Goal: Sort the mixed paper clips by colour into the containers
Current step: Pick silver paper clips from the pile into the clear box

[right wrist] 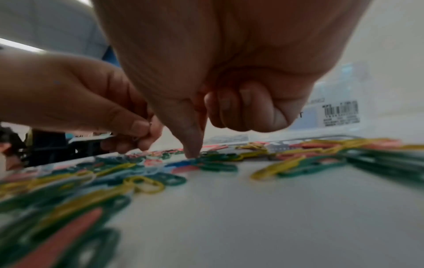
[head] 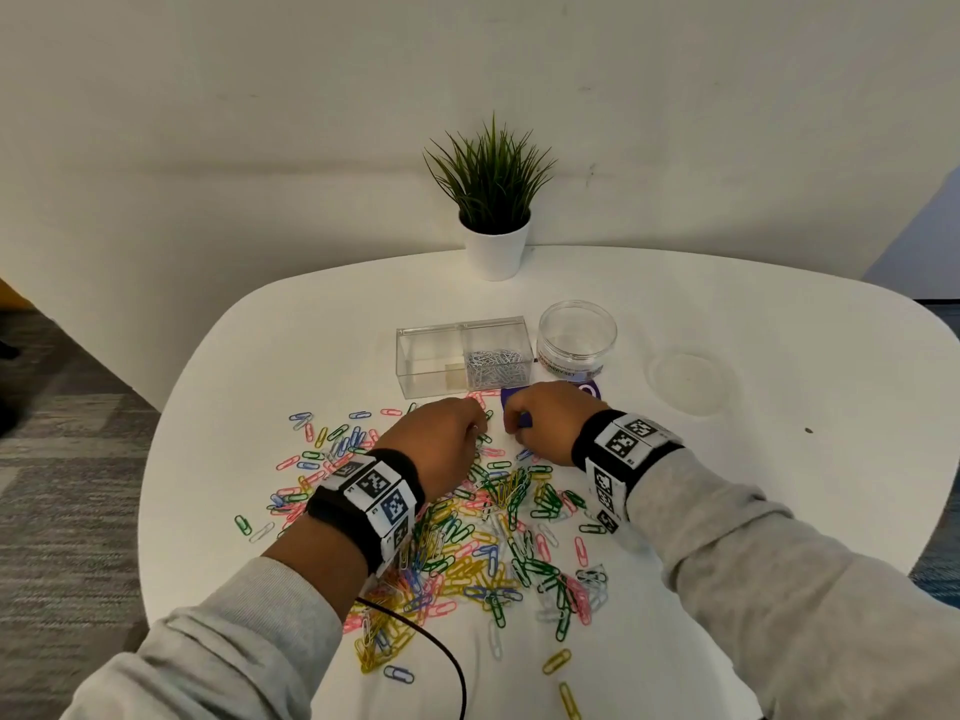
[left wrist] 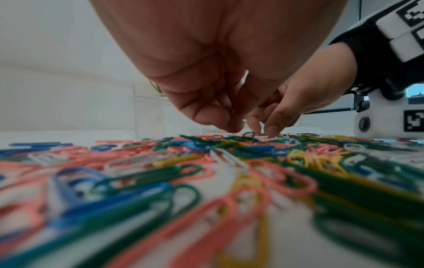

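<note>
Head view, left to right. A loose heap of mixed wire paper clips (head: pixel 467 537) (green, yellow, pink, blue and white, too many and too tangled to count) covers the lower centre of the round white table (head: pixel 779 459). None of the coloured ones has yet reached a container.

The left hand (head: pixel 441 439), at centre frame over the heap's far edge, is curled, thumb against fingertips. The right wrist view suggests a small pinch there, but what is pinched is too small to tell. Just right of it, the right hand (head: pixel 545 423) is clenched except for one extended finger (right wrist: pixel 191 143), whose tip presses down among the clips. Something dark blue shows at its knuckles, unidentified.

Above the hands stands one clear rectangular plastic box with two compartments (head: pixel 462 363). Its right compartment holds silver clips; its left holds only a small pale block. To the right stands one clear round plastic jar (head: pixel 576 345), apparently without clips, then one clear round lid (head: pixel 688 381) lying flat. One potted green plant (head: pixel 493 210) stands at upper centre.

Step in hand, as judged: singling out one clip at the heap's far edge. The next move calls for a clean pinch of a single clip, lifted free of linked neighbours, and a container assigned to its colour.
</note>
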A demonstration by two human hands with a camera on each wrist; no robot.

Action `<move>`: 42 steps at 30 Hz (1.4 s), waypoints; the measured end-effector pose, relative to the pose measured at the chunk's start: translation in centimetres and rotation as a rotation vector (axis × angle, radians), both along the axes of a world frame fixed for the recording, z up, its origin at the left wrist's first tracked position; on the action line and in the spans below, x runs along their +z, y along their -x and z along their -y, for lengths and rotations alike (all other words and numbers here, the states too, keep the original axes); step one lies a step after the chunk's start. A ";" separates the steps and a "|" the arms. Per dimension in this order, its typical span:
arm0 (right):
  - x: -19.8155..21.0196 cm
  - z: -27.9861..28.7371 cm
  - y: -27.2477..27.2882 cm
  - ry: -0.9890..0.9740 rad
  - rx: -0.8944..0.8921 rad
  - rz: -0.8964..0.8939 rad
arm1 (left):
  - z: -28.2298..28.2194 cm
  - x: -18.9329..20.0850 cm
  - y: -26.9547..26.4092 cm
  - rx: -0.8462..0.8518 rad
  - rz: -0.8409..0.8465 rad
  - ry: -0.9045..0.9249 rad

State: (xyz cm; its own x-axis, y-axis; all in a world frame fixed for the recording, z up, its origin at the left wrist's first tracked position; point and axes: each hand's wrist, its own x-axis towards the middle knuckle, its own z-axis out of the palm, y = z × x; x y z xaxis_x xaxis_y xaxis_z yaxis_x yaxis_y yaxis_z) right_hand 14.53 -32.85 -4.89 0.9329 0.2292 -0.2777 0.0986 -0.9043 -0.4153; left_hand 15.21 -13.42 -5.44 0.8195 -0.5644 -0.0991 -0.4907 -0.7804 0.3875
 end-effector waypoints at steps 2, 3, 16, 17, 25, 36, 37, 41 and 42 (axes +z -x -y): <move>-0.2 0.2 -0.1 0.029 -0.001 0.016 | 0.1 -0.1 0.1 -0.033 0.003 -0.006; -0.3 0.4 -0.1 0.026 -0.017 0.026 | 0.1 -0.2 0.1 -0.058 0.014 -0.015; 0.3 0.6 0.2 -0.006 -0.109 -0.036 | 0.2 -0.6 0.0 -0.171 0.107 -0.075; 0.3 0.7 0.2 -0.013 -0.119 -0.036 | 0.2 -0.6 0.1 -0.167 0.114 -0.061; 0.8 0.7 0.3 0.071 -0.066 -0.066 | 0.0 0.0 0.5 -0.010 0.045 0.066; 1.7 3.8 1.1 -1.310 -0.637 -0.326 | -2.0 2.4 -0.4 0.440 -0.652 0.721; 1.6 3.9 1.2 -1.386 -0.653 -0.355 | -2.2 2.6 -0.4 0.479 -0.730 0.816; 1.3 4.0 1.3 -1.433 -0.666 -0.377 | -2.7 3.0 -0.6 0.547 -0.872 0.957; 1.1 4.0 1.3 -1.431 -0.670 -0.388 | -2.7 2.9 -0.6 0.556 -0.893 0.971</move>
